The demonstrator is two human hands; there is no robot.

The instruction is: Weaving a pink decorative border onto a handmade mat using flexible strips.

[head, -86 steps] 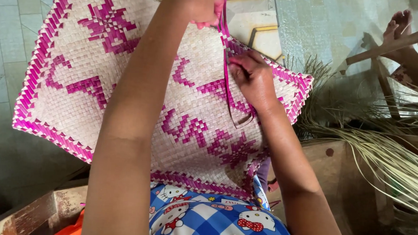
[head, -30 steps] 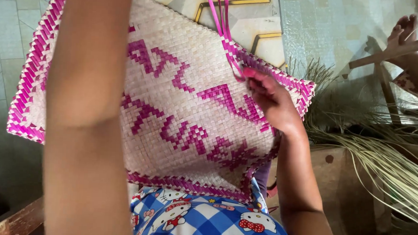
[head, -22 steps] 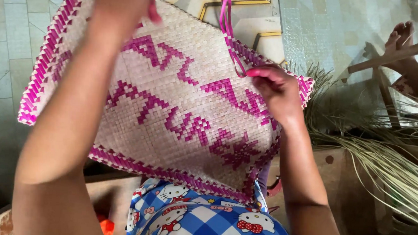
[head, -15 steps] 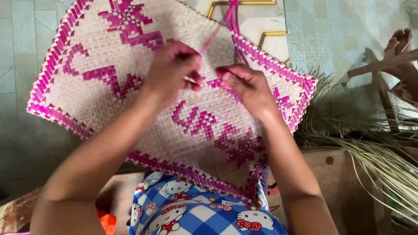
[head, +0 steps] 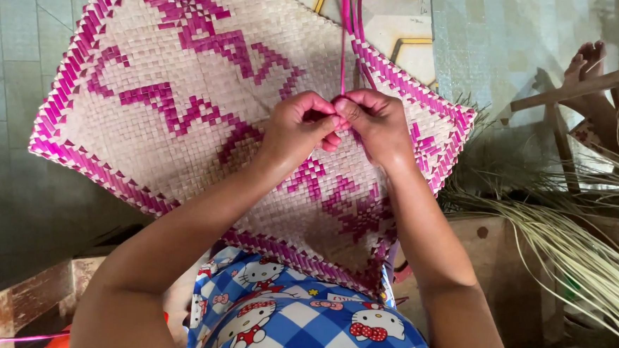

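A woven straw mat (head: pixel 184 146), pale with magenta patterns and a magenta border, rests tilted on my lap. Both hands meet over its upper middle. My left hand (head: pixel 301 128) and my right hand (head: pixel 372 124) pinch the lower end of long magenta strips (head: pixel 347 28) that rise from the mat's top edge out of the frame. The fingertips touch each other around the strips, so the exact point of the grip is hidden.
A heap of loose dry straw (head: pixel 589 231) lies at the right by a wooden box (head: pixel 488 268). Someone's bare foot (head: pixel 587 68) and a wooden stick (head: pixel 582 86) are at the upper right. Pale tiled floor (head: pixel 19 53) lies at the left.
My left arm, raised high holding the strips, came down to the mat. Both hands now meet on the strips at the mat's middle, and the mat has tilted and shifted.
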